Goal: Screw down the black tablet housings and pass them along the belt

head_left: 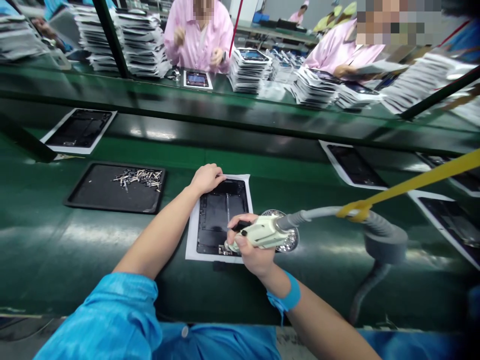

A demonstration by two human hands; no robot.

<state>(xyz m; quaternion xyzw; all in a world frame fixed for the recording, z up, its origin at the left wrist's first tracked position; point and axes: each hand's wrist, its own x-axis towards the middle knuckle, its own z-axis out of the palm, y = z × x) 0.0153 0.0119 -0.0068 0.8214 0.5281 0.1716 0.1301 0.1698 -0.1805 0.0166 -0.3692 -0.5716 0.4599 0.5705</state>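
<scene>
An opened black tablet housing (pixel 212 212) lies on a white sheet (pixel 192 245) in front of me. At its upper left corner, my left hand (pixel 208 179) presses on the edge with fingers bent together. My right hand (pixel 258 255) is wrapped round a pale green electric screwdriver (pixel 264 231), held nearly level, its nose pointing left over the housing's lower edge. Close to that nose is a small circuit board (pixel 225 250); whether they touch I cannot tell. Partly hidden behind the screwdriver is a round metal dish (pixel 292 242) of small shiny parts.
A black tray (pixel 101 187) at left holds a pile of small strip-like parts (pixel 142 178). A grey cable (pixel 322 213) with a yellow strap (pixel 423 177) runs right from the screwdriver. More housings on sheets (pixel 356 165) lie right. Across the bench, pink-clad people sit behind stacks (pixel 140 45).
</scene>
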